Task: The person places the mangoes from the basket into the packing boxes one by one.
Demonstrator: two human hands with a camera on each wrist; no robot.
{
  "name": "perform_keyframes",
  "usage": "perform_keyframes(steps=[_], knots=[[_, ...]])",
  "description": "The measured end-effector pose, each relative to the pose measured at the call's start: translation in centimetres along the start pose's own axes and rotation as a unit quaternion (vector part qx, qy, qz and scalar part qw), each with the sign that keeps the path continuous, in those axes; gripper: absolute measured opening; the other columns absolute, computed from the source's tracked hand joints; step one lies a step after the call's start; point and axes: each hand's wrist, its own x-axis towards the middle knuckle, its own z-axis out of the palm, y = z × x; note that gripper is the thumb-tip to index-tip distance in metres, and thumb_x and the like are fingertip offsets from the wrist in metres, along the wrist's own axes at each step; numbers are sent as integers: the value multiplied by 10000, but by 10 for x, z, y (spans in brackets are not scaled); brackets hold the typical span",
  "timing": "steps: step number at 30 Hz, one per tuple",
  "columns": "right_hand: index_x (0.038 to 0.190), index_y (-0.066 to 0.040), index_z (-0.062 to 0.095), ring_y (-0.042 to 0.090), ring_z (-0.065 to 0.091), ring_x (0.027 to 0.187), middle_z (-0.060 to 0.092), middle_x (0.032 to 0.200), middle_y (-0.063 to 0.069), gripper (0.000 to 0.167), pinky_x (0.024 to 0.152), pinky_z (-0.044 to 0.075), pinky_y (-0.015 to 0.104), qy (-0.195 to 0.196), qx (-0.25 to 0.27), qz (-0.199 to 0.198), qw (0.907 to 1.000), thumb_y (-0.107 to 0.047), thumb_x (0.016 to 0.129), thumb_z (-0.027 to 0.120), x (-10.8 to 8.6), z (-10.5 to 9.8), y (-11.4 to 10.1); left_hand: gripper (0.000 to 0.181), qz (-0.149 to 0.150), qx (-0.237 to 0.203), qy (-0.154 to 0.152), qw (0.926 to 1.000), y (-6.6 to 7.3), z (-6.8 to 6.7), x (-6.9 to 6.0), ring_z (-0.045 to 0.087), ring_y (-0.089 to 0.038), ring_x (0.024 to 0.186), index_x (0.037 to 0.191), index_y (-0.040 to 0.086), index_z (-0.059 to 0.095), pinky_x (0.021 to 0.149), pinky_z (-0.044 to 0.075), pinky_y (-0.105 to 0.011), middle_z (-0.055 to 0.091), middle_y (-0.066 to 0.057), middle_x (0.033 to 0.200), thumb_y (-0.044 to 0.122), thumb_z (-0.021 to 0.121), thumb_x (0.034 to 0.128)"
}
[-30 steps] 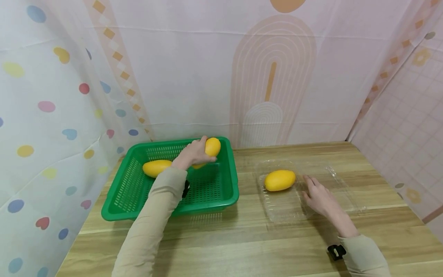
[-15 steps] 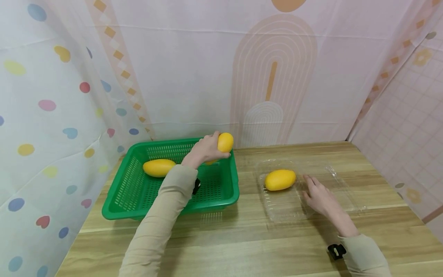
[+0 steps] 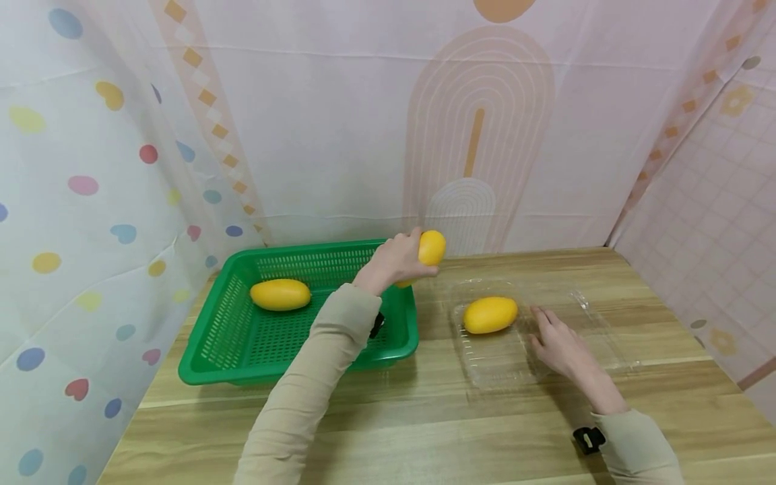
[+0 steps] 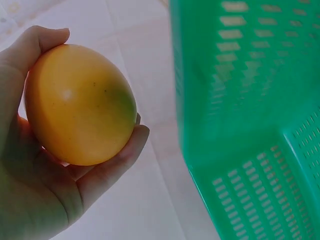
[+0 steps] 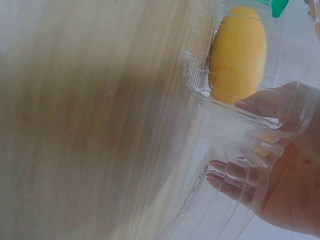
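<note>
My left hand (image 3: 393,260) grips a yellow mango (image 3: 432,248) above the right rim of the green basket (image 3: 400,340). In the left wrist view, thumb and fingers wrap round the mango (image 4: 80,105), whose skin shows a greenish patch. A second mango (image 3: 280,295) lies inside the basket. On the right, a third mango (image 3: 490,315) sits in one half of an opened clear plastic clamshell box (image 3: 494,370). My right hand (image 3: 560,347) holds that box at its middle fold. Its fingers (image 5: 227,182) show through the plastic in the right wrist view.
The basket and box stand side by side on a wooden table (image 3: 418,431), with a gap between them. A patterned cloth (image 3: 339,135) hangs behind the table, and more cloth hangs at both sides. The box's other half (image 3: 597,330) lies flat to the right.
My left hand has carried its mango rightward and slightly up, from over the basket's inside to its right rim. The right hand and the box have stayed in place.
</note>
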Motion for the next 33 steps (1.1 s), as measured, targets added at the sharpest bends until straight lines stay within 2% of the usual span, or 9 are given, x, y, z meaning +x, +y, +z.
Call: perform_keyframes(steps=[10, 16, 23, 26, 30, 33], knots=[[1383, 128, 344, 537, 478, 1178, 389, 1384, 368, 562, 920, 438, 609, 13, -10, 59, 10000, -89, 908, 552, 0, 0, 0, 710, 108, -38, -178, 9998, 33, 14, 6, 582, -206, 732, 1356, 72, 382, 594, 454, -257, 596, -71, 947, 455, 641, 816], [1380, 129, 344, 536, 495, 1155, 399, 1369, 371, 559, 903, 452, 600, 21, -24, 10, 10000, -87, 906, 548, 0, 1, 1, 752, 55, 62, -334, 9994, 48, 26, 9, 580, -197, 792, 1395, 86, 365, 660, 487, -286, 606, -60, 1005, 479, 657, 825], [1377, 130, 347, 534, 496, 1157, 408, 1363, 369, 559, 904, 454, 596, 55, -29, -21, 10000, -83, 903, 550, -1, 1, 1, 674, 44, 274, -445, 9986, 59, 40, 14, 560, -181, 778, 1302, 95, 428, 654, 457, -263, 592, -28, 925, 492, 672, 814], [1375, 134, 347, 533, 489, 1164, 408, 1361, 369, 557, 915, 446, 599, 64, -24, -24, 10000, -80, 903, 551, -1, 0, 1, 659, -50, 575, -467, 9972, 66, 44, 16, 597, -193, 831, 1299, 107, 437, 694, 491, -282, 610, -30, 977, 504, 651, 818], [1376, 133, 347, 530, 478, 1181, 403, 1370, 365, 560, 931, 436, 600, 58, -55, -23, 10000, -80, 901, 552, -1, 0, 0, 761, -214, 958, -654, 9930, 75, 49, 16, 628, -213, 983, 1425, 109, 350, 794, 526, -317, 619, -46, 1171, 512, 618, 838], [1376, 132, 350, 528, 479, 1182, 404, 1372, 362, 562, 932, 437, 598, 60, -85, -36, 9999, -77, 896, 556, -1, 0, 0, 801, -330, 1129, -804, 9898, 81, 55, 15, 622, -213, 1042, 1467, 114, 293, 837, 523, -327, 596, -43, 1253, 519, 604, 850]])
